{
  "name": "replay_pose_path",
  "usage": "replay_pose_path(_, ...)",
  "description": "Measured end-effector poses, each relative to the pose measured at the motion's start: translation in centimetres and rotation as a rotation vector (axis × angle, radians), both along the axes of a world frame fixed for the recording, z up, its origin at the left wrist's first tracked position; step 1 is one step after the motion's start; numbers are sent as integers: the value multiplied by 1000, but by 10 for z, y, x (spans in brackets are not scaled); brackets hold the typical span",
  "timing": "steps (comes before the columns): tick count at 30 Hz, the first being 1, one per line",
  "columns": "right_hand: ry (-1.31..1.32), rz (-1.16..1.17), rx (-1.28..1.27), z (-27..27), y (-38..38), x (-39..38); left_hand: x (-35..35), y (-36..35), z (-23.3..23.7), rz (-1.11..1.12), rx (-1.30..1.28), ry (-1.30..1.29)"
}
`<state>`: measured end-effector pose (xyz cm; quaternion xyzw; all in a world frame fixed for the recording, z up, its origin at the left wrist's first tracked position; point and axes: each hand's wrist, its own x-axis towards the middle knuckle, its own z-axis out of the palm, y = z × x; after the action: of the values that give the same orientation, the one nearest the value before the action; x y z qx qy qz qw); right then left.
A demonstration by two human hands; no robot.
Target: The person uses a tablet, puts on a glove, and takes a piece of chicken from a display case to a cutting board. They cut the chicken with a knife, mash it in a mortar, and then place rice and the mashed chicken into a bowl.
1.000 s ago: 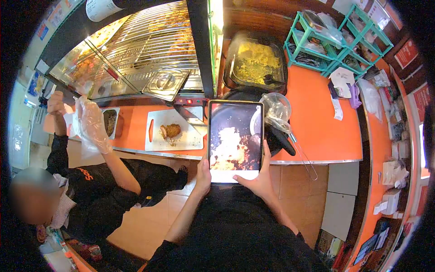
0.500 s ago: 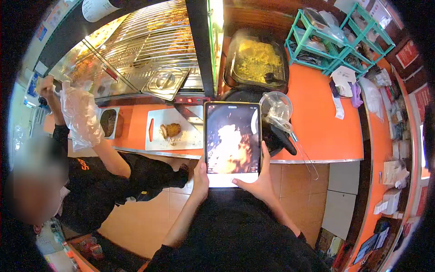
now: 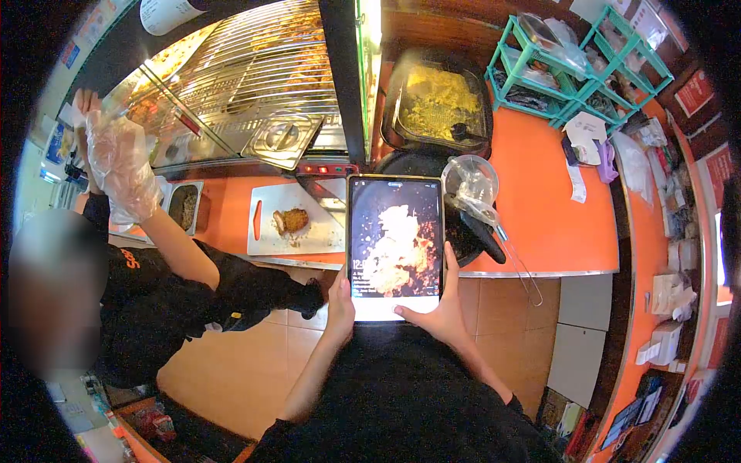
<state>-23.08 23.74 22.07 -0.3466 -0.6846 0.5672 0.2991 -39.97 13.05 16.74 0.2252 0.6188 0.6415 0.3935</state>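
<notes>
Black-bordered tablet (image 3: pixel 395 247) held two-handed, just right of the white cutting board (image 3: pixel 266 231).
Partly curled, the left hand (image 3: pixel 340 306) holds the tablet's left edge; the right hand (image 3: pixel 438 312), half open, grips the opposite edge, thumb across the bright lower screen. Both forearms (image 3: pixel 312 370) angle inward; crumbly browned food (image 3: pixel 292 222) lies on the board.

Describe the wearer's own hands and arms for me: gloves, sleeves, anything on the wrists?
The left hand and right hand are ungloved, with no watch or bracelet visible. Plain black sleeves stop well short of the wrists, leaving much of both forearms bare.
</notes>
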Motion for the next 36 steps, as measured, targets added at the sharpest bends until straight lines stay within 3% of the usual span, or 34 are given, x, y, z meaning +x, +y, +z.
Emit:
replay_pose_path(14,-24,7,42,-4,-1,1,-3,-4,-18,-10,21,-49)
replay_pose_path(36,-53,22,109,-12,-1,3,0,-2,3,3,7,9)
